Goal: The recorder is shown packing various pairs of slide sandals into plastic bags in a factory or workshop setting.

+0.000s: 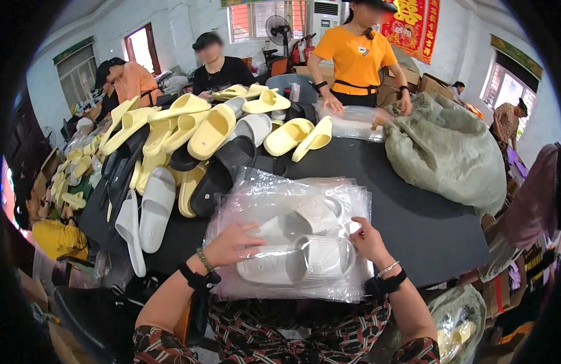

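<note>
A pair of white slide slippers (pixel 271 267) lies side by side in a clear plastic bag (pixel 359 288), with their strap ends to the right. More clear bags seem to be stacked beneath, at the table's near edge. My left hand (pixel 233 244) rests on the bag by the heel ends, fingers stretched out and apart. At the bag's right edge, my right hand (pixel 369 240) is closed, thumb and forefinger pinching the plastic beside the straps. Part of its grip is hidden.
A heap of yellow slippers (pixel 212 130), with black and grey ones, covers the table's left side. Two grey slippers (pixel 158 209) lie at its near edge. A large green sack (pixel 447 158) stands at right. Across the table, a person in orange (pixel 359 57) handles clear bags (pixel 353 121).
</note>
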Action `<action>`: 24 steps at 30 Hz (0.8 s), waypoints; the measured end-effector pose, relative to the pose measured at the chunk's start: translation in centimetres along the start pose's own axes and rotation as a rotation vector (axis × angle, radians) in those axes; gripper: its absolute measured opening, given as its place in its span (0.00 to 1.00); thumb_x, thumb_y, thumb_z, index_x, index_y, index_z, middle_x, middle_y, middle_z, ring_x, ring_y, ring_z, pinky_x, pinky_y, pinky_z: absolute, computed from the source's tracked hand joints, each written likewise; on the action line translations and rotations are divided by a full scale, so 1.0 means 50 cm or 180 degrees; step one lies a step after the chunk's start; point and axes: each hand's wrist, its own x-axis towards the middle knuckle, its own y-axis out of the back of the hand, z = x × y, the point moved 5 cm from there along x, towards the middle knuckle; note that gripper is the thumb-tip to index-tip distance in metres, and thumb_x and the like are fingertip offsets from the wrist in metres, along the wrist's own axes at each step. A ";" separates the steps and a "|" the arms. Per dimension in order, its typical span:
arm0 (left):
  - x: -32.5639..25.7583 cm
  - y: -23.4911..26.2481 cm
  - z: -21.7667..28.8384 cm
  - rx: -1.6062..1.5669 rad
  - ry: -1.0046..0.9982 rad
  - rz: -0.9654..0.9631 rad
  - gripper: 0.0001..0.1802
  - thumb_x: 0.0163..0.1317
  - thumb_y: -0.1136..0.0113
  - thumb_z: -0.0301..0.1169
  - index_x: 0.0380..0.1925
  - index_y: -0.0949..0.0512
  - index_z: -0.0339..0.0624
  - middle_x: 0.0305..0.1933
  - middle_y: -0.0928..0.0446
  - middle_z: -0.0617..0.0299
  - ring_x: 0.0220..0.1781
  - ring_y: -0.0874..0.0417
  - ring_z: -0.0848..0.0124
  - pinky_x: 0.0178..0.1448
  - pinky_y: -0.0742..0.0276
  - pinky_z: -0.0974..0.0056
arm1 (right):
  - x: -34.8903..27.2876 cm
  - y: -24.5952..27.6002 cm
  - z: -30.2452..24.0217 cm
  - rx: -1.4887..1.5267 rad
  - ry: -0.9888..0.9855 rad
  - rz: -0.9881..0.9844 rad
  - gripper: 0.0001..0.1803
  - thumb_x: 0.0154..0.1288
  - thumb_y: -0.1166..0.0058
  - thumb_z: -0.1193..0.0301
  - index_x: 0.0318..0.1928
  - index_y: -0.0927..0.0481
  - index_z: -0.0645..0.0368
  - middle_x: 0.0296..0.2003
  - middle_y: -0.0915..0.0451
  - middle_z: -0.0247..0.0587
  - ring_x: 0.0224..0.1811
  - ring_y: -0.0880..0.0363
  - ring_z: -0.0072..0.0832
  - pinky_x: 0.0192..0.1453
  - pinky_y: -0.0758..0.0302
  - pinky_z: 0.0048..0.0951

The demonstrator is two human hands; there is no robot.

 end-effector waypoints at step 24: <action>0.159 -0.045 0.054 0.0623 -0.1417 -0.0431 0.46 0.54 0.30 0.47 0.71 0.38 0.52 0.77 0.47 0.48 0.78 0.46 0.48 0.75 0.48 0.38 | -0.043 0.035 -0.013 -0.0305 0.0696 0.0888 0.20 0.62 0.47 0.84 0.56 0.25 0.64 0.30 0.22 0.41 0.30 0.25 0.23 0.33 0.25 0.28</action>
